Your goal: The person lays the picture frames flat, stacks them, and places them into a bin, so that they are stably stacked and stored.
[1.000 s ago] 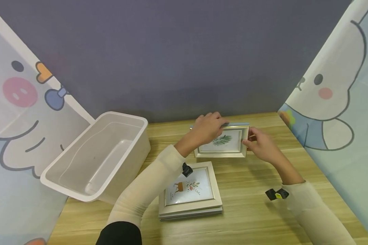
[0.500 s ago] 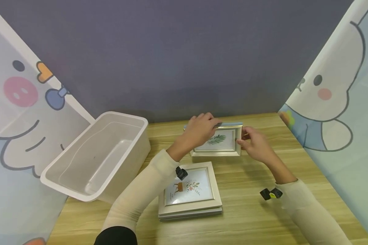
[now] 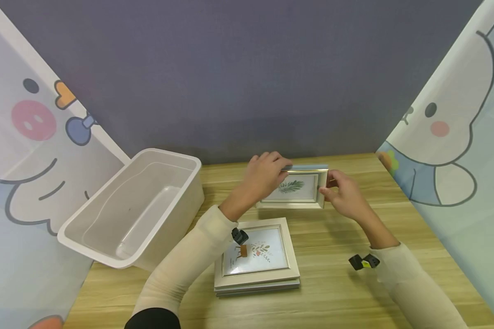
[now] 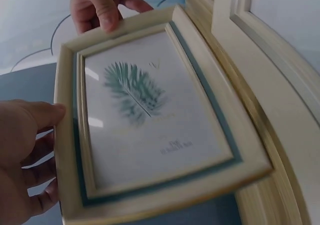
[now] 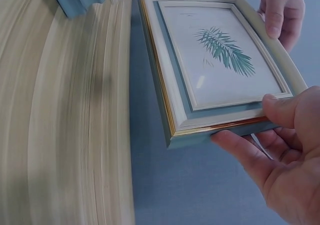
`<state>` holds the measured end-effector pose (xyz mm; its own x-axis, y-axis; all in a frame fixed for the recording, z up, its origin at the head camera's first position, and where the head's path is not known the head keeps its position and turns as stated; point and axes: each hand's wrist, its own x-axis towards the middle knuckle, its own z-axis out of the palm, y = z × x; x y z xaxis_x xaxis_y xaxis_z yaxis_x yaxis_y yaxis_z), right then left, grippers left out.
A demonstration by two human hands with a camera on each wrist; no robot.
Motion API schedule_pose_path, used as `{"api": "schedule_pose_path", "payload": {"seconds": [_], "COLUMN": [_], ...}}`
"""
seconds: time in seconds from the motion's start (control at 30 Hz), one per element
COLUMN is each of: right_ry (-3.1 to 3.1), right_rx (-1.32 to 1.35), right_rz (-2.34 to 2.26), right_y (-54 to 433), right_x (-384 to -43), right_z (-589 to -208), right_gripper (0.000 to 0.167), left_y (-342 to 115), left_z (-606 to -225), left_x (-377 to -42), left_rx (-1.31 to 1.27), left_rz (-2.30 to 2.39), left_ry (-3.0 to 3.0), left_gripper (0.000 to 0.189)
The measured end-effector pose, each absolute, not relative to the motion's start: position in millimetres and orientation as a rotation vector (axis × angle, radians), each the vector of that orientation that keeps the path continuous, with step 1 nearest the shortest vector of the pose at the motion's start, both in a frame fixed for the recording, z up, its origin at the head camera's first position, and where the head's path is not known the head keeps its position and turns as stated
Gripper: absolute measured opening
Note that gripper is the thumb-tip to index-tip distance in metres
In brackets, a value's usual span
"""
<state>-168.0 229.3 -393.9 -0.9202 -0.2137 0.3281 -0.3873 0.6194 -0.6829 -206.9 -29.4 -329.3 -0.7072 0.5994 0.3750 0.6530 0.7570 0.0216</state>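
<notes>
Holds the left forearm (image 3: 189,265) slanted over the left part of a stack of frames (image 3: 267,274), with the left hand (image 3: 257,176) bent across the upper left of the leaf-print frame (image 3: 300,189). Clamps the frame there between thumb and fingers. Extends the right forearm (image 3: 416,285) from the lower right and pinches the frame's short right side in the right hand (image 3: 346,194), thumb on the front, fingers behind. Keeps the frame tilted, print toward the head camera, near the back edge of the wooden table (image 3: 337,297) and in front of the grey wall (image 3: 238,77). Shows a narrow strip of wood between frame and stack; cannot tell contact from gap under the frame. Shows a wide stretch of tabletop right of the stack, and the white bin (image 3: 80,251) apart to the left.
</notes>
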Motion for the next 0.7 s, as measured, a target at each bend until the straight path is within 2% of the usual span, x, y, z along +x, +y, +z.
{"api": "schedule_pose_path", "payload": {"seconds": [0.4,0.7], "right_ry": [-2.623,-2.603], "right_rx": [0.447,0.428], "right_rz": [1.157,1.257], "right_y": [237.5,237.7], "right_x": [-164.8,-161.2], "right_z": [-393.7,-390.2], "right_gripper": [0.017,0.017], "left_y": [-50.5,-62.3], "left_z": [-338.6,-341.1], "left_x": [-213.5,-215.7], "left_rx": [-0.810,-0.762], "left_rz": [-0.269,-0.528], "left_ry": [-2.534,-2.484], "left_gripper": [0.023,0.025]}}
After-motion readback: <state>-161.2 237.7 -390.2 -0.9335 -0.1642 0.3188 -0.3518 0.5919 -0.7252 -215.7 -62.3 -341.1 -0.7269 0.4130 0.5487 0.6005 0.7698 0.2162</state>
